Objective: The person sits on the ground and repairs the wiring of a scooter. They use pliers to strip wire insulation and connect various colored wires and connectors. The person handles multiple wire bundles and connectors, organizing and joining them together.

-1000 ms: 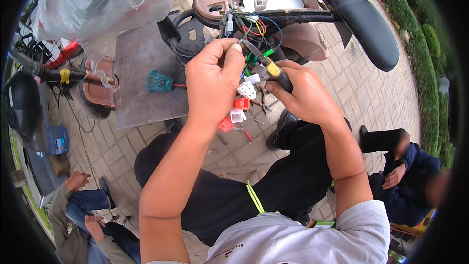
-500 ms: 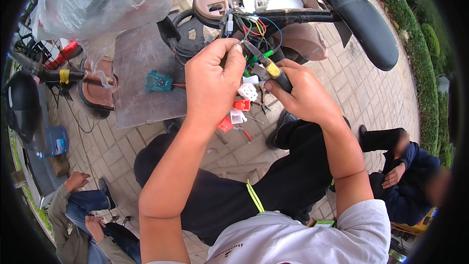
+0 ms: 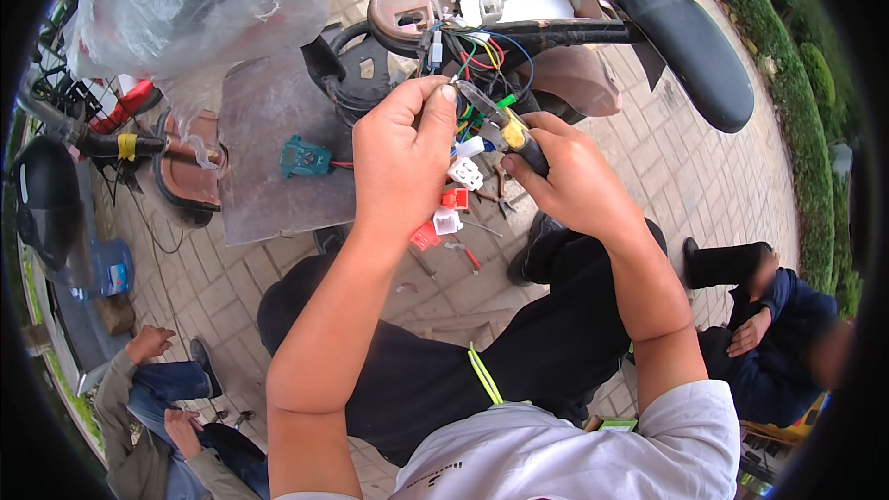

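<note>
My left hand (image 3: 405,134) is closed, thumb and forefinger pinched on a thin wire whose end is mostly covered by the fingertips. Wrapped in my right hand (image 3: 569,159) are slim-nosed pliers (image 3: 483,104) with a yellow and black handle. Their dark tip meets the left fingertips. Behind both hands, a bundle of coloured wires (image 3: 491,48) hangs out of a scooter's body. Below the left hand are a white plug connector (image 3: 466,173), a red connector (image 3: 455,198), a smaller white connector (image 3: 447,221) and another red connector (image 3: 425,237).
A teal multimeter (image 3: 305,157) rests on the scooter's grey footboard (image 3: 269,199). The black seat (image 3: 671,32) juts out at upper right; plastic sheeting (image 3: 194,14) drapes at upper left. Other tools lie on the paving. One person (image 3: 176,407) sits lower left, another (image 3: 769,343) at right.
The pliers' tip and my left fingertips have shifted very slightly left. Both hands keep their grip; the whole view has moved a little.
</note>
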### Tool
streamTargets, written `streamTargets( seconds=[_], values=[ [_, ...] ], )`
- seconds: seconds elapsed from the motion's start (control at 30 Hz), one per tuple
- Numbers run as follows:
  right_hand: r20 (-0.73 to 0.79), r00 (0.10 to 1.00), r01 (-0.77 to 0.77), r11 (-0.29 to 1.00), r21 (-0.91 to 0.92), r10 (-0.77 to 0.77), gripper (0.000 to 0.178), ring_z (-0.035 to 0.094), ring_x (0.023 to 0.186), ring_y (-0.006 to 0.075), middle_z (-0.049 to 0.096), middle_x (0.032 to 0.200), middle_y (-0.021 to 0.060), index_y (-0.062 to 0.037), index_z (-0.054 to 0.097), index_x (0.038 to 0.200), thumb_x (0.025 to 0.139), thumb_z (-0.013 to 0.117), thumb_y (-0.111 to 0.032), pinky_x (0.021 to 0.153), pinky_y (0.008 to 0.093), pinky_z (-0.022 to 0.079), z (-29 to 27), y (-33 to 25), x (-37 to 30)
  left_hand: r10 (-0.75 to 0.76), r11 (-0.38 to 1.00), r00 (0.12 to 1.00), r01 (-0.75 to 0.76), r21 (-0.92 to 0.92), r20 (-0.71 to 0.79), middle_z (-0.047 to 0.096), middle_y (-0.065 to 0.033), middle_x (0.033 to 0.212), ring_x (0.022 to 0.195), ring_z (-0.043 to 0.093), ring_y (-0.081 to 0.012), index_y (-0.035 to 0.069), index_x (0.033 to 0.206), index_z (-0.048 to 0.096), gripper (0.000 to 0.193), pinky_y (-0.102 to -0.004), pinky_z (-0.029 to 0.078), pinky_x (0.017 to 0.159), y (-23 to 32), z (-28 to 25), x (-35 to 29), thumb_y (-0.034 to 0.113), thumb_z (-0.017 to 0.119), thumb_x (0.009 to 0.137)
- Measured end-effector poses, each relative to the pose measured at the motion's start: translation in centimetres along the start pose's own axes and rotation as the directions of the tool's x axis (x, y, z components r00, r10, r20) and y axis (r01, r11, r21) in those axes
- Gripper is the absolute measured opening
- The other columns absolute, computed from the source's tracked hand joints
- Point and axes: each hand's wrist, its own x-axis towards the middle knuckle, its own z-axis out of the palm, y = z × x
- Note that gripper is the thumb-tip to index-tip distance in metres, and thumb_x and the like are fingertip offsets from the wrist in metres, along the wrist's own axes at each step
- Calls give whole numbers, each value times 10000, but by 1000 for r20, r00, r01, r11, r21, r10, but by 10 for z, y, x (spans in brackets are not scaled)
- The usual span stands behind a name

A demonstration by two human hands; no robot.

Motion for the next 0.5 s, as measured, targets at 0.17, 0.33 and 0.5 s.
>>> streamTargets(
  seconds=[0.17,0.33,0.5],
  values=[
    [42,999,-25,1000,-17,26,260,600,912,421,614,1007,231,84,630,906,859,672,-168,821,458,488,-3,-3,1,38,999,999,-39,24,4,605,-28,685,618,502,-49,-52,999,663,178,-251,439,553,-3,1,-2,106,605,943],
    [49,998,-24,999,-45,26,248,599,903,422,610,991,232,78,630,899,860,670,-164,811,459,489,-2,-1,0,78,994,997,-78,79,8,617,-34,714,638,522,-56,-49,1006,664,177,-243,442,572,-3,2,-3,108,607,948],
    [55,998,-25,1000,-18,26,240,598,894,421,605,972,229,77,628,884,859,669,-158,804,457,490,-2,-3,1,129,979,991,-132,155,27,635,0,753,688,529,-38,-38,1025,675,188,-214,440,601,-7,0,-1,125,611,958]
  ],
)
